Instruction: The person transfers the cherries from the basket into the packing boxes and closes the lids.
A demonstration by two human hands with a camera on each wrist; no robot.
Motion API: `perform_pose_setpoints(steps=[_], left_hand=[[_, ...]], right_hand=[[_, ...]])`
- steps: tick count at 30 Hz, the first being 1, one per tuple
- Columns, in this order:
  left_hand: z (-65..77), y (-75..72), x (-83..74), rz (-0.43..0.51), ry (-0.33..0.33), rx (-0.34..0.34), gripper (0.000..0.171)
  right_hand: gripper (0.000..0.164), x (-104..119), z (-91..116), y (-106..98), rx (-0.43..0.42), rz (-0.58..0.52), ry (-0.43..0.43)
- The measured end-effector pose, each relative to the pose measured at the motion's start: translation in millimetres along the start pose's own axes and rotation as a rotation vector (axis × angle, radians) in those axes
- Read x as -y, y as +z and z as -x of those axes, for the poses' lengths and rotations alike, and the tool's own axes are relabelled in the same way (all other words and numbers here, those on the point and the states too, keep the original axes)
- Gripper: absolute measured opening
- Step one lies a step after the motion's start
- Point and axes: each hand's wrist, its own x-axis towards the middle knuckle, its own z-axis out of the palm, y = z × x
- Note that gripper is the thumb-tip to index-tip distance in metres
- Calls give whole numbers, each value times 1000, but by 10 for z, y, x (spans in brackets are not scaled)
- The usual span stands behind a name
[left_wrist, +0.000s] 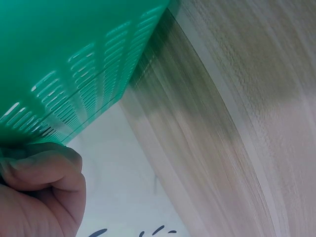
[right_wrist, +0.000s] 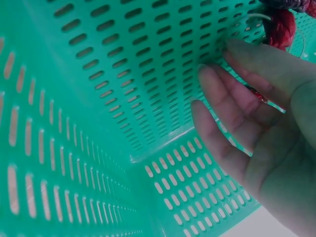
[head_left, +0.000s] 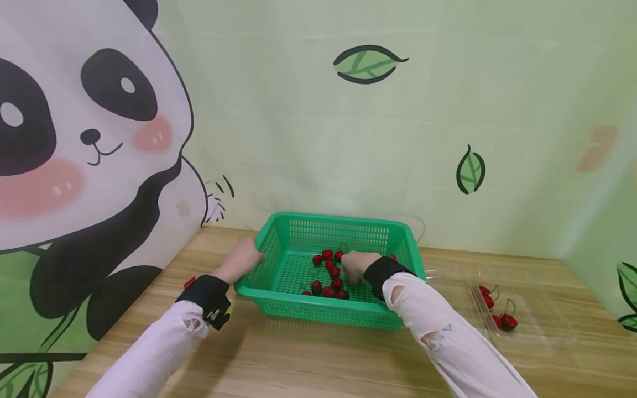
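A green slotted plastic basket (head_left: 323, 310) stands on the wooden table, slightly tilted in the head view. My left hand (head_left: 241, 261) grips its left rim; the left wrist view shows the curled fingers (left_wrist: 49, 165) against the green side. Inside the basket is my right hand (head_left: 357, 266), beside several dark red cherries (head_left: 329, 291) on the basket floor. In the right wrist view its fingers (right_wrist: 217, 94) are loosely spread and the palm holds nothing. One red cherry (right_wrist: 280, 30) with a pale stem lies just beyond the fingertips.
To the right of the basket lies a clear plastic box (head_left: 537, 309) with several stemmed cherries (head_left: 507, 321) in it. The wooden table (head_left: 298, 359) runs back to a fabric backdrop (head_left: 298, 138) printed with a panda and leaves.
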Motion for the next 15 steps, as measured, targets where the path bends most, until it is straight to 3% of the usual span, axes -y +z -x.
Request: perform_pose_setpoints(steps=[7,9,10,15], left_hand=[[0,10,-1,13,17,0,14],[-4,15,4,17,7,4,18],[-150,96,187,26,31,-2,21],[-167,92,203,22,16,10,38]], right_hand=[[26,-7,-40,28,-3,2,-3],[31,-6,-51,36,-3,8,-5],[32,-5,-56,40,-4,12,-4],[29,1,-62,25,-7,7,9]])
